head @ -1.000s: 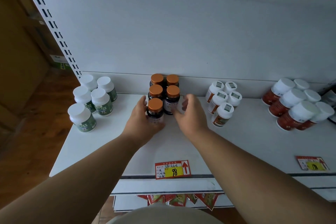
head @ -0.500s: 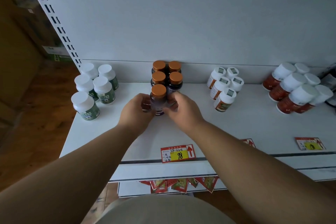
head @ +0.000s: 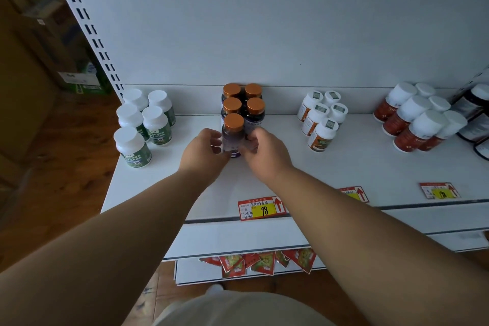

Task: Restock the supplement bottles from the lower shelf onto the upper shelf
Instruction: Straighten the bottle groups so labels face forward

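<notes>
Several dark bottles with copper caps stand in a cluster (head: 243, 103) at the middle back of the white upper shelf (head: 357, 172). The front bottle of that cluster (head: 232, 132) stands upright on the shelf. My left hand (head: 203, 151) grips it from the left and my right hand (head: 267, 152) grips it from the right, fingers curled round its body. The bottle's lower half is mostly hidden by my fingers.
White-capped green-label bottles (head: 143, 124) stand at the left, white bottles with orange labels (head: 321, 119) right of centre, red-label bottles (head: 418, 119) and dark jars (head: 476, 114) at the far right. Price tags (head: 262, 209) line the front edge. A lower shelf (head: 201, 270) shows below.
My right hand, open beside the cluster a second ago, has come in and closed on the front bottle together with my left hand. The view has tilted a little.
</notes>
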The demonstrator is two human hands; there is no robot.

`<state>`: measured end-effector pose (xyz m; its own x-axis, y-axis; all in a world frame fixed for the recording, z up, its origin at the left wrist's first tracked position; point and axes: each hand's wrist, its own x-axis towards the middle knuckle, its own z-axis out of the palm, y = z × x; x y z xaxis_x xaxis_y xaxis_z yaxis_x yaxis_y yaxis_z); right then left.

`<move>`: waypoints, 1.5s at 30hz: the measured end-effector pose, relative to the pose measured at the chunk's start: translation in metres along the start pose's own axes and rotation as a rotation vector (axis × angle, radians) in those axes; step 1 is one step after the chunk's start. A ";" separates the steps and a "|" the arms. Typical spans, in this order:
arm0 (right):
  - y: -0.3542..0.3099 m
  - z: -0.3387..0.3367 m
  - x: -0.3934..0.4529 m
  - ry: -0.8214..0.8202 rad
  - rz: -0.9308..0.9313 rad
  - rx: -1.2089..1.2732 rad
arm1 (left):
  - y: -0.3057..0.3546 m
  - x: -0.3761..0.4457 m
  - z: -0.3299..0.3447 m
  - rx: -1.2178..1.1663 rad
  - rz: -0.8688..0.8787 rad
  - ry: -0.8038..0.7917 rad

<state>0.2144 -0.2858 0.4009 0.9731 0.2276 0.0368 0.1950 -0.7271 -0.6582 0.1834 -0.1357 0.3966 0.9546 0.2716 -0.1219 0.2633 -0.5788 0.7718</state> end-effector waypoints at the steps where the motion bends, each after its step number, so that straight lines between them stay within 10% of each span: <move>1: -0.001 -0.002 -0.003 0.002 -0.003 -0.003 | 0.001 -0.005 0.000 -0.002 0.002 0.010; 24: -0.063 -0.001 -0.066 -0.042 -0.225 0.196 | -0.004 -0.113 -0.053 -0.030 0.071 0.413; 34: -0.138 0.067 -0.041 0.092 -0.130 0.176 | -0.051 -0.077 -0.145 -0.193 0.192 0.382; 45: -0.130 0.107 0.014 0.068 0.139 0.106 | -0.105 0.020 -0.165 -0.438 -0.232 0.104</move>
<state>0.1899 -0.1186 0.4063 0.9965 0.0830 -0.0120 0.0474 -0.6751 -0.7362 0.1519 0.0577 0.4158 0.8532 0.4432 -0.2752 0.3622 -0.1234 0.9239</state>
